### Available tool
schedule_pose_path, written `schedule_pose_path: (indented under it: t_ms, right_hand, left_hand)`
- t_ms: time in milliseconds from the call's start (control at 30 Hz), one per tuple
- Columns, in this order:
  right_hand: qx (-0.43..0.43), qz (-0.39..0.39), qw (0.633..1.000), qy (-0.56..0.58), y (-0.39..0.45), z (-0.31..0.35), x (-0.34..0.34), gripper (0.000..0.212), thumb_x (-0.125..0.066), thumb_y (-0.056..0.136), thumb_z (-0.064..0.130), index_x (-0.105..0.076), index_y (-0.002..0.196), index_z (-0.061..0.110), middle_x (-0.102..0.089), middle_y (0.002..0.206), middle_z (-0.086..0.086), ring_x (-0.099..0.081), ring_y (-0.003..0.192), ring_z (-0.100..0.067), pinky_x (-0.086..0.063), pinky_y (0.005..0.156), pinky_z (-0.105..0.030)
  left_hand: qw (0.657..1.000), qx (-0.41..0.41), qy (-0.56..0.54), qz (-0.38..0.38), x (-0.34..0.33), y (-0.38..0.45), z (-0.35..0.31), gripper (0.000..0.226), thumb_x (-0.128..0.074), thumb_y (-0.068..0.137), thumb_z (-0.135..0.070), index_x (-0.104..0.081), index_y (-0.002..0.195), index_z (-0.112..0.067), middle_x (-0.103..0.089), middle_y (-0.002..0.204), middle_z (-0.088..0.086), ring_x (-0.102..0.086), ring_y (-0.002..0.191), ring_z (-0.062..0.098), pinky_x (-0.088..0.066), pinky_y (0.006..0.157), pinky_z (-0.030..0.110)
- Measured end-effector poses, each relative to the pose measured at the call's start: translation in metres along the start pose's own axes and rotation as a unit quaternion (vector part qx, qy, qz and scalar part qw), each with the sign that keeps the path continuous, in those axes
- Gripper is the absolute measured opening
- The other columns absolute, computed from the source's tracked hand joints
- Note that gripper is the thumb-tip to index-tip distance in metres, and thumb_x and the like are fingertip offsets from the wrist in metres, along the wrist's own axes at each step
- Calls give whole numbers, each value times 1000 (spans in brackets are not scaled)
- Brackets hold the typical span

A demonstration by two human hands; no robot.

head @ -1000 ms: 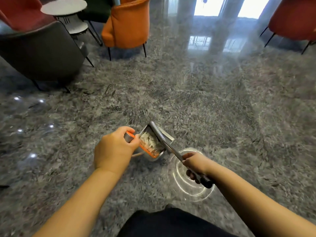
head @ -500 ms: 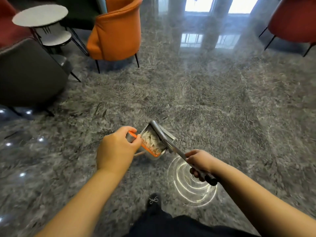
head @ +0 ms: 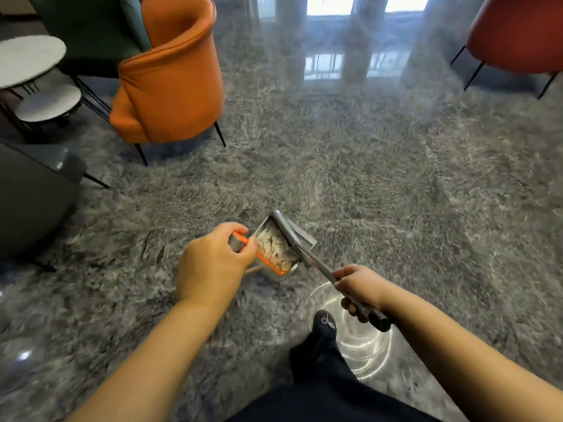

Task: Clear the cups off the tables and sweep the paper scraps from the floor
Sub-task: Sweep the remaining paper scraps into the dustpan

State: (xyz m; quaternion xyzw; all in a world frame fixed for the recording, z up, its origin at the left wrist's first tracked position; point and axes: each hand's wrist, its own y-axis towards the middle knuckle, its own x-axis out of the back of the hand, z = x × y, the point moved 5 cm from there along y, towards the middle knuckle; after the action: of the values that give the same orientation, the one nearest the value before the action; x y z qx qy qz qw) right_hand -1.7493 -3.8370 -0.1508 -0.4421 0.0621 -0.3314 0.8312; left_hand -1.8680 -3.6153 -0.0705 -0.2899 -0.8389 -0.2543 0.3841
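The right hand (head: 359, 289) is wrapped around the metal handle (head: 323, 269) of the dustpan (head: 278, 248), which hangs above the grey marbled floor (head: 380, 184) with white paper scraps (head: 275, 243) heaped inside it. Just left of the dustpan, the left hand (head: 213, 263) grips the top of an orange-and-grey broom (head: 262, 254) whose head lies against the pan's open edge. Beyond the dustpan to the left stands an orange chair (head: 170, 83), with round white tables (head: 30, 62) further left of it.
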Motion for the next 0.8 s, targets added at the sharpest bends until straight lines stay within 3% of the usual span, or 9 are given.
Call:
schedule_pose_path:
  t_ms: [300, 500, 667, 800]
  right_hand:
    - [-6, 3, 999, -32, 114, 132, 104, 33, -37, 94, -2, -48, 125, 3, -45, 62, -11, -42, 33, -14, -30, 34, -15]
    - [-5, 10, 998, -55, 193, 224, 133, 33, -38, 93, -2, -48, 124, -3, -44, 61, -11, -42, 31, -14, -31, 33, -15]
    - [-10, 12, 999, -48, 273, 307, 150, 34, -38, 93, -1, -46, 126, -2, -44, 59, -11, -42, 36, -17, -31, 36, -18]
    - [-12, 0, 1000, -25, 329, 371, 161, 33, -39, 94, -1, -47, 126, 0, -44, 60, -11, -42, 33, -16, -30, 34, -16]
  left_hand:
    - [999, 36, -16, -8, -68, 176, -44, 18, -70, 76, -46, -68, 89, -34, -68, 70, -7, -62, 63, 21, -47, 55, 29]
    - [998, 44, -32, -12, -96, 293, -42, 13, -73, 78, -40, -69, 89, -32, -69, 71, -8, -63, 66, 21, -53, 59, 35]
    - [999, 32, -23, 1, -125, 412, -31, 12, -73, 78, -40, -69, 88, -34, -63, 63, -11, -58, 60, 17, -47, 53, 28]
    - [999, 30, -27, 31, -145, 502, -28, 14, -73, 78, -40, -69, 91, -35, -68, 70, -7, -62, 66, 21, -52, 58, 35]
